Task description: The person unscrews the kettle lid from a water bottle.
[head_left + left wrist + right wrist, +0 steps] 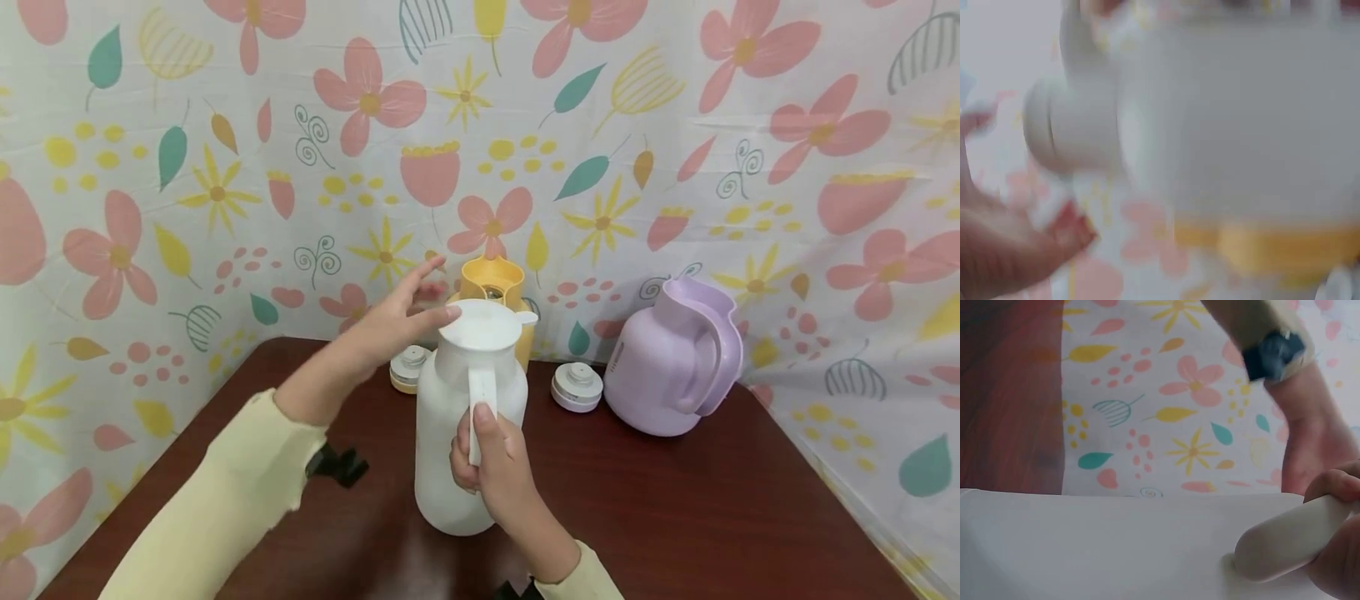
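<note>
A white jug (450, 442) stands upright at the middle of the table, with its white lid (480, 323) on. My right hand (498, 467) grips the jug's handle (482, 387), thumb along the handle's outer side. The right wrist view shows fingers curled round the same handle (1285, 544). Beside the lid's left edge is my left hand (390, 325), fingers spread and thumb reaching toward the rim. Blurred in the left wrist view, the left hand (1016, 250) is near the lid end of the jug; whether the thumb touches the lid I cannot tell.
Behind the white jug stands a yellow jug (491, 271), partly hidden, its mouth uncovered. A purple jug (645, 367) is at the right rear. Two round stoppers (409, 367) lie along the back of the dark table (637, 517). A floral cloth (600, 150) hangs behind.
</note>
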The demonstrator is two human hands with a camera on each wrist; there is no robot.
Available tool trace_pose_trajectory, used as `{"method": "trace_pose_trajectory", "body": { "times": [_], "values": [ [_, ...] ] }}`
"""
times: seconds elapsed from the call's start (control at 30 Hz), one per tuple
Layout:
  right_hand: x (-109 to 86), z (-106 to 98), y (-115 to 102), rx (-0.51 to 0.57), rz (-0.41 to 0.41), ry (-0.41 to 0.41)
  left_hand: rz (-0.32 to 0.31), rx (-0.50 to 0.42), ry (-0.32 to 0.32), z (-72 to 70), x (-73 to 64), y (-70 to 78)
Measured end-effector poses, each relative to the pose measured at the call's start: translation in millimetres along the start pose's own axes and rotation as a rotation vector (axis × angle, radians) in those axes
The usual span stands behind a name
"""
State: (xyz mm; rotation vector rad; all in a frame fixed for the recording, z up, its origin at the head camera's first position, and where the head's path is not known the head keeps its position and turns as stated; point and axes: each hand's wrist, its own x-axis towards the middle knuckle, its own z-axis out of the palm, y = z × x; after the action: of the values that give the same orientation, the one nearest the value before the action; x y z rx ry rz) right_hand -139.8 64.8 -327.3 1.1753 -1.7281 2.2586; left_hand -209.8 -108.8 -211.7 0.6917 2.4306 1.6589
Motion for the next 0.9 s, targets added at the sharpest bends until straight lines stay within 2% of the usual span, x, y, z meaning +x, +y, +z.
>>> {"method": "trace_pose_trajectory", "body": {
  "times": [0.1,0.17,0.2,0.3,0.37,0.43,0.5,0.57,0.67,0.83,0.9],
  "values": [
    [0.3,-0.6,1.3,0.008,-0.001,-0.007,0.079,0.067,-0.228,-21.8,17.5,-5.7],
    [1.1,-0.6,2.5,0.022,0.005,-0.021,0.089,0.083,-0.379,-31.9,28.7,-6.4],
    [1.5,-0.7,3.2,0.027,0.006,-0.031,0.087,0.090,-0.434,-35.8,33.2,-6.2],
    [2.2,-0.9,4.3,0.055,0.024,-0.051,0.070,0.111,-0.505,-39.7,42.9,-5.1],
    [2.5,-1.6,4.1,0.070,0.010,-0.067,0.080,0.119,-0.514,-36.0,46.0,-4.3],
    [2.3,-2.6,3.0,0.085,-0.001,-0.074,0.112,0.123,-0.494,-27.6,47.4,-5.9],
    [2.3,-3.7,2.1,0.091,-0.015,-0.083,0.141,0.120,-0.447,-17.5,45.4,-7.9],
    [2.6,-4.2,2.1,0.092,-0.024,-0.093,0.140,0.121,-0.349,-7.5,39.6,-10.1],
    [2.2,-5.4,3.1,0.088,-0.018,-0.086,0.111,0.119,-0.145,9.9,27.9,-9.0],
    [2.2,-7.0,5.6,0.100,-0.028,-0.093,0.047,0.076,0.237,51.7,3.8,-0.8],
    [2.6,-6.5,6.3,0.108,-0.028,-0.099,0.035,0.041,0.345,65.1,-4.0,1.5]
  ]
}}
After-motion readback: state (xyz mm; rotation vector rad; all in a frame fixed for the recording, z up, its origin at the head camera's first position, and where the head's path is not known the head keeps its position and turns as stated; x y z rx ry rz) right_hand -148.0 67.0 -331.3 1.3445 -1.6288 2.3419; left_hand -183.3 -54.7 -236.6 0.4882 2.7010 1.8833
